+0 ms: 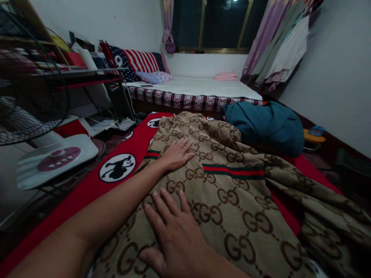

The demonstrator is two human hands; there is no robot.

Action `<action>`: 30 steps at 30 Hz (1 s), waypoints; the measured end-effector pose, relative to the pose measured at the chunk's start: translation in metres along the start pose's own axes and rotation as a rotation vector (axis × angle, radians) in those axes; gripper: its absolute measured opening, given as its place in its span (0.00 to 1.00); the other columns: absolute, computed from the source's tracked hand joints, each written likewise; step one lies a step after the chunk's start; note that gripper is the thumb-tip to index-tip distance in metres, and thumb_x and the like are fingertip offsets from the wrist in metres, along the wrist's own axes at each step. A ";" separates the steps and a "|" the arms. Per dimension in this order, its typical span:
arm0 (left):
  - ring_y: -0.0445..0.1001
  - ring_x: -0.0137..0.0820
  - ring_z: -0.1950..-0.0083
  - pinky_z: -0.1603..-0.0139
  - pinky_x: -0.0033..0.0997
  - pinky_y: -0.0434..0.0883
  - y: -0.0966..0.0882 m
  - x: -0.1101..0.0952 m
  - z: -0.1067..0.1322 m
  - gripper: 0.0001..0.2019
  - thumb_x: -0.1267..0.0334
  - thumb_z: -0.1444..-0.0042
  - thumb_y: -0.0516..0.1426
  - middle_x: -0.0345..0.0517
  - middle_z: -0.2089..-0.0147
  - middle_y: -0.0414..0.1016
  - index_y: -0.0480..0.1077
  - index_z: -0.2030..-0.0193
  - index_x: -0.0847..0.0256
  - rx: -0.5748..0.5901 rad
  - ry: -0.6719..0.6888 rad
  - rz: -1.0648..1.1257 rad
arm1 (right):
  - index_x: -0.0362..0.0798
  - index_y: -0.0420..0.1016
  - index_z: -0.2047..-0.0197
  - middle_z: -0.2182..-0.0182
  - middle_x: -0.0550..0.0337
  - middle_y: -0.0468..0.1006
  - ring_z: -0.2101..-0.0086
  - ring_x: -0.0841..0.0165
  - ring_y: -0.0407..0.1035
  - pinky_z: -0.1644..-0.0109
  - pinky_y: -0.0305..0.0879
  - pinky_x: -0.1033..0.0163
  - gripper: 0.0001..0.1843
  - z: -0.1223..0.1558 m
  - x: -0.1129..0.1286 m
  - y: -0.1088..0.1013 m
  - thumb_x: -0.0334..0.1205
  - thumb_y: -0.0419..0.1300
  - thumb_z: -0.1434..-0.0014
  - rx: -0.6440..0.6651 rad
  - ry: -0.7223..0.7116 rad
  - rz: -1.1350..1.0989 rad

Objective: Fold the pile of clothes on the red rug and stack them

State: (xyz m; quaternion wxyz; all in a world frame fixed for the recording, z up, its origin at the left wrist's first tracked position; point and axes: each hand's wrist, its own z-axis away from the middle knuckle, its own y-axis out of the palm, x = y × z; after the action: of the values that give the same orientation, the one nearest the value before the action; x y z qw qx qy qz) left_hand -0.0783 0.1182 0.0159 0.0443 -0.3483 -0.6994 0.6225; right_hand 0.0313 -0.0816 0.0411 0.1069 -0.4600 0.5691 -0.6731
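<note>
A tan jacket (228, 197) with a brown letter pattern lies spread out, front side up, with a green and red stripe across it. My left hand (176, 154) rests flat on its upper part, fingers pointing away from me. Closer to me, my right hand (174, 227) lies palm down on the lower part, fingers spread. Neither hand grips the cloth. One sleeve (313, 193) stretches out to the right. Beneath the jacket is a red cloth (87, 200) with round white and black animal prints.
A folded teal garment (263, 123) lies beyond the jacket at right. At left stand a fan (29, 104), a white plastic stool (58, 158) and a cluttered desk (95, 71). A bed (197, 87) is under the window; clothes (290, 54) hang at right.
</note>
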 end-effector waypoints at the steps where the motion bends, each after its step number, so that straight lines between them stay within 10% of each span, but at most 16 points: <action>1: 0.42 0.39 0.26 0.30 0.46 0.40 0.003 0.000 0.002 0.30 0.47 0.37 0.47 0.48 0.27 0.47 0.52 0.31 0.53 0.022 -0.017 -0.038 | 0.49 0.46 0.29 0.30 0.50 0.40 0.32 0.55 0.32 0.32 0.26 0.38 0.39 0.001 0.001 0.000 0.55 0.52 0.37 -0.009 0.008 0.009; 9: 0.37 0.45 0.26 0.30 0.49 0.41 -0.006 -0.002 0.005 0.34 0.44 0.37 0.45 0.55 0.26 0.39 0.49 0.29 0.59 -0.154 -0.203 -0.207 | 0.51 0.49 0.30 0.30 0.52 0.43 0.32 0.56 0.35 0.32 0.27 0.38 0.39 0.003 0.000 0.008 0.61 0.49 0.38 -0.047 0.004 0.081; 13: 0.43 0.45 0.27 0.30 0.49 0.43 -0.005 0.001 0.001 0.35 0.42 0.37 0.42 0.58 0.27 0.44 0.50 0.30 0.63 -0.039 -0.342 -0.226 | 0.50 0.51 0.31 0.30 0.52 0.45 0.32 0.57 0.36 0.32 0.27 0.38 0.39 0.002 -0.002 0.014 0.62 0.49 0.38 -0.081 0.000 0.121; 23: 0.53 0.44 0.30 0.32 0.45 0.49 -0.002 -0.001 0.010 0.29 0.48 0.35 0.45 0.57 0.30 0.54 0.59 0.33 0.62 -0.193 -0.254 -0.264 | 0.53 0.61 0.36 0.33 0.52 0.55 0.33 0.60 0.43 0.32 0.28 0.39 0.30 0.007 0.001 0.004 0.56 0.51 0.36 -0.044 -0.145 0.048; 30: 0.42 0.43 0.27 0.30 0.48 0.43 -0.006 0.003 0.003 0.32 0.46 0.35 0.43 0.55 0.27 0.44 0.50 0.30 0.61 -0.005 -0.262 -0.222 | 0.55 0.61 0.35 0.32 0.52 0.53 0.33 0.59 0.44 0.32 0.29 0.42 0.33 0.024 0.026 -0.013 0.60 0.53 0.39 0.177 -0.345 -0.074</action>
State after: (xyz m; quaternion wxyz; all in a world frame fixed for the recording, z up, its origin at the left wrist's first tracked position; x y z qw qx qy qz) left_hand -0.0850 0.1171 0.0195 0.0204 -0.1849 -0.7350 0.6520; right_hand 0.0393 -0.1113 0.0634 0.2180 -0.5778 0.4639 -0.6352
